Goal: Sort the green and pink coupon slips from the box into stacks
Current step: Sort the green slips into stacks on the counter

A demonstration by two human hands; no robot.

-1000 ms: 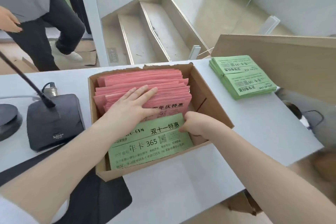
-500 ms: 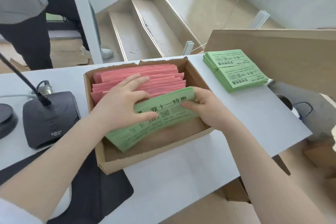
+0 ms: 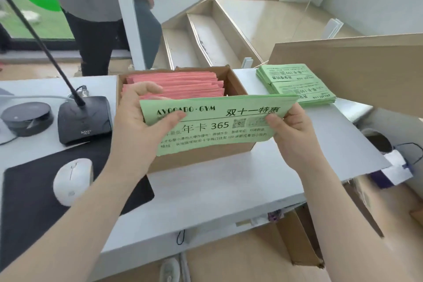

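Since a second ago we have lifted the green bundle (image 3: 215,126) out of the box (image 3: 201,158); it was lying flat inside, and our left hand (image 3: 142,119) has left the pink slips (image 3: 178,86) to take its left end. Our right hand (image 3: 288,130) pinches the right end, thumb on the printed face, fingers curled behind. Pink slips stay in the box. A green stack (image 3: 297,83) lies on the desk (image 3: 206,190) beyond our right hand.

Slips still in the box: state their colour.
Pink slips, standing in the cardboard box; head view.
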